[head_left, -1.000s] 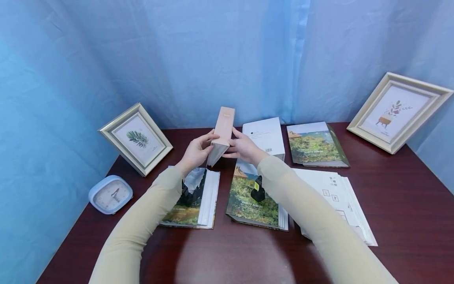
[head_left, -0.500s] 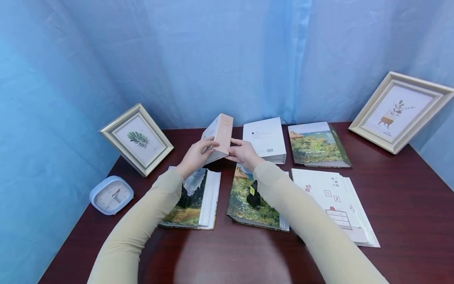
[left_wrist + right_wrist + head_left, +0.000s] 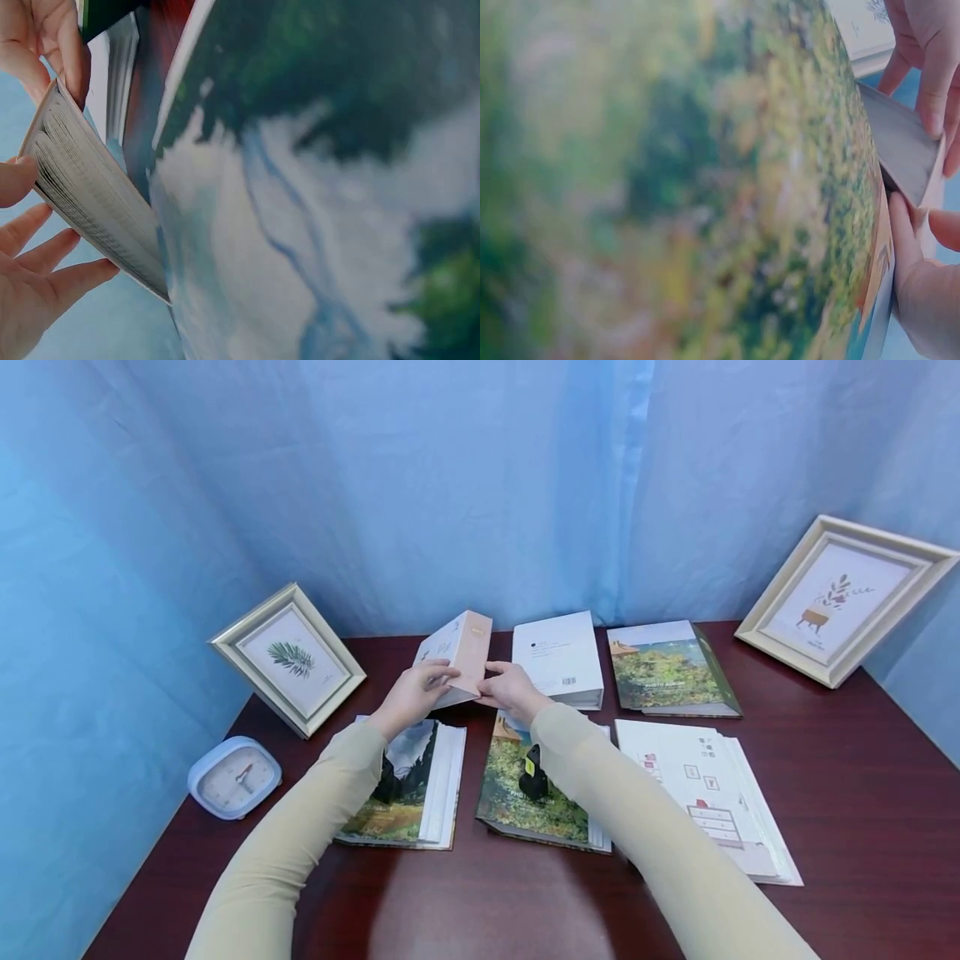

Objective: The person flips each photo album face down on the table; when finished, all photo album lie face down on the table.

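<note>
In the head view, a thick photo album (image 3: 474, 647) with a pale pink spine and a white printed cover leans to the left at the back of the table. My left hand (image 3: 416, 692) holds its left side, fingers over the cover. At the spine's lower right corner, my right hand (image 3: 517, 687) pinches the edge. The left wrist view shows the album's page block (image 3: 97, 195), thumb and spread fingers of my left hand (image 3: 37, 277) around it. In the right wrist view, my right hand (image 3: 930, 300) has its thumb and fingers at the album's lower corner (image 3: 911, 142).
A landscape album (image 3: 397, 810) and a garden-cover album (image 3: 510, 785) lie under my forearms. Further right are a white album (image 3: 558, 652), another garden-cover album (image 3: 667, 668) and a drawing-cover album (image 3: 675, 743). Picture frames (image 3: 292, 660) (image 3: 836, 597) and a blue clock (image 3: 236, 777) stand at the sides.
The pink-spined album has come down and tipped to the left, so its white cover now shows. Both hands have lowered with it, and my right hand has slid to the spine's lower corner.
</note>
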